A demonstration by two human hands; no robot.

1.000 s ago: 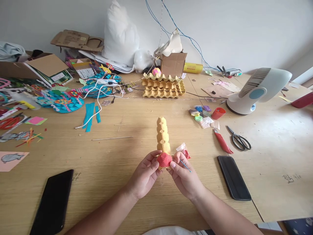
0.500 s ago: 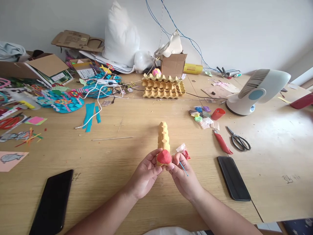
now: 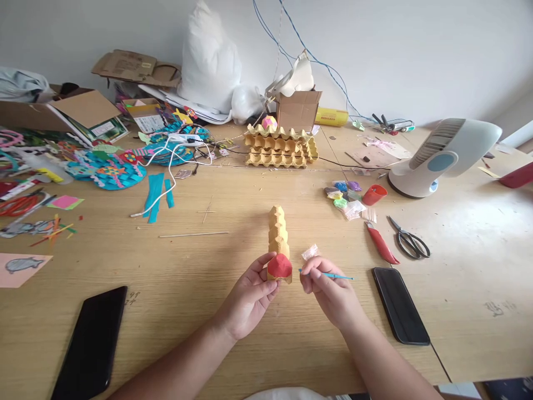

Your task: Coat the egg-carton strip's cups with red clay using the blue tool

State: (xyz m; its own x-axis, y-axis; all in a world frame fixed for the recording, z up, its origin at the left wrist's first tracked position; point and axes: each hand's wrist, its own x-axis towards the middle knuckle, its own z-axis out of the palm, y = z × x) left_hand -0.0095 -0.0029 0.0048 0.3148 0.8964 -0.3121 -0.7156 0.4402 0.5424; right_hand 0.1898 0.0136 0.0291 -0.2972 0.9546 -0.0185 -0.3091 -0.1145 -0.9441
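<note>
My left hand (image 3: 250, 294) grips the near end of a yellow strip of egg carton (image 3: 277, 230), thumb and fingers pinching its left side. Red clay (image 3: 279, 266) covers the end cup facing me. Just to the right, my right hand (image 3: 328, 289) is closed on a thin blue modelling tool (image 3: 339, 275), which lies crosswise with one tip pointing toward the red clay. The tool tip and the carton are a little apart. Behind my right hand lies a small clear plastic bag (image 3: 309, 252), partly hidden by the fingers.
Scissors (image 3: 410, 239), a red-handled cutter (image 3: 382, 243) and a phone (image 3: 400, 305) lie to the right. Clay packets (image 3: 343, 194) and a red cup (image 3: 374, 194) sit beyond, near a white fan (image 3: 445, 155). Egg cartons (image 3: 278, 147) stand at the back. A black tablet (image 3: 89, 341) lies left.
My right hand has let go of the carton's right side and moved right, turning the blue tool nearly level. My left hand keeps its hold on the carton strip.
</note>
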